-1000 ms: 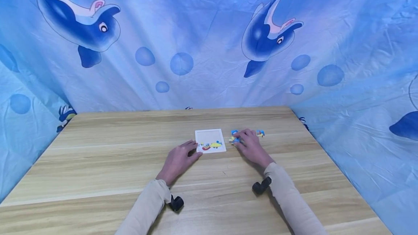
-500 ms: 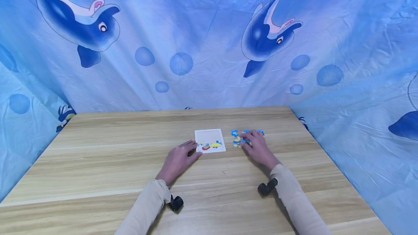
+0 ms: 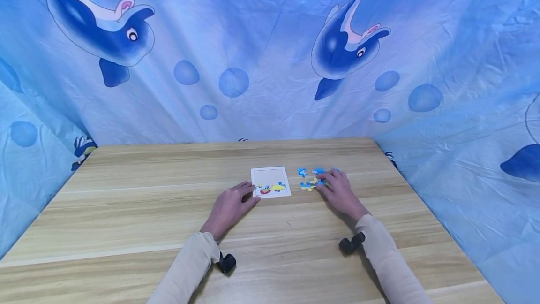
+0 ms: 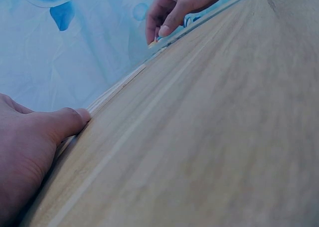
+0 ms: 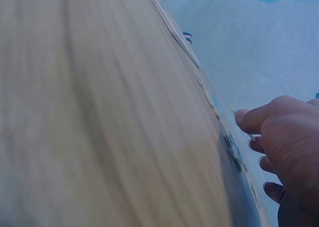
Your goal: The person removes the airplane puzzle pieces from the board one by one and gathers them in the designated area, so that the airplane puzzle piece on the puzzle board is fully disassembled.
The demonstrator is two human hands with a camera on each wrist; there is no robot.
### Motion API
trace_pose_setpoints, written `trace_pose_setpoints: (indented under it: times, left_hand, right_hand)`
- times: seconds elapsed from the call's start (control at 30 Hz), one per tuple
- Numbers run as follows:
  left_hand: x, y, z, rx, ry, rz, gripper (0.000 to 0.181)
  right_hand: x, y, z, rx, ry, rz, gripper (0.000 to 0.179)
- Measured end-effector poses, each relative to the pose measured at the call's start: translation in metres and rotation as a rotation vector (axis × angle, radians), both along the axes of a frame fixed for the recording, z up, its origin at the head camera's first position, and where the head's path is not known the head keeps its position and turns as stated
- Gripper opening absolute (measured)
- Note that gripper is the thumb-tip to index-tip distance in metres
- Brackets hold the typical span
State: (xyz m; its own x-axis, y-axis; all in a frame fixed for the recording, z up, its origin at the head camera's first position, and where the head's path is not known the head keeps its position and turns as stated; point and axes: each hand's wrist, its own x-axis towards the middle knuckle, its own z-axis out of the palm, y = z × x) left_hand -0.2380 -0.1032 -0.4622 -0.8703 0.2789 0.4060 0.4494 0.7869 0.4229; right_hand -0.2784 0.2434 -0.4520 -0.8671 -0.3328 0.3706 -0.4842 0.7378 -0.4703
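A white square puzzle board [image 3: 270,175] lies flat near the middle of the table, with yellow, red and blue pieces [image 3: 277,187] along its near side. My left hand [image 3: 229,208] holds the board at its near left corner, thumb on the near edge and fingers at the left edge. To the right of the board, my right hand [image 3: 341,196] pinches a small jigsaw piece [image 4: 152,45] just above the table; its picture is mostly hidden. Under and around that hand lie several loose jigsaw pieces, among them a blue one [image 3: 302,172] and a blue-and-yellow one [image 3: 306,186].
The wooden table [image 3: 147,219] extends to both sides of the board. Behind it hangs a blue curtain [image 3: 270,60] printed with dolphins and bubbles. A small black camera [image 3: 227,263] sits on the left wrist, another [image 3: 351,244] on the right.
My right hand has moved rightward, away from the board, uncovering loose pieces at its left. The left hand and the board have stayed in place.
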Motion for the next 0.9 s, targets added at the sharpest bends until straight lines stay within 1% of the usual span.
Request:
trace_pose_setpoints:
  times: [0.2, 0.5, 0.73, 0.83, 0.9]
  left_hand:
    - [-0.001, -0.001, -0.001, -0.007, 0.015, -0.007, 0.044]
    - [0.0, 0.0, -0.001, -0.009, 0.021, -0.002, 0.044]
    - [-0.001, 0.0, -0.002, -0.012, 0.012, 0.005, 0.043]
    - [-0.001, 0.0, -0.002, -0.014, 0.004, 0.008, 0.043]
    - [0.0, 0.0, -0.001, -0.01, -0.001, 0.008, 0.043]
  right_hand:
    - [0.002, 0.009, 0.001, -0.001, -0.013, -0.034, 0.031]
    - [0.004, 0.023, -0.003, -0.012, -0.01, -0.068, 0.03]
    - [0.008, 0.034, -0.001, -0.006, -0.062, -0.111, 0.033]
    - [0.009, 0.038, -0.001, -0.012, -0.072, -0.119, 0.034]
    - [0.01, 0.042, -0.001, -0.016, -0.062, -0.113, 0.034]
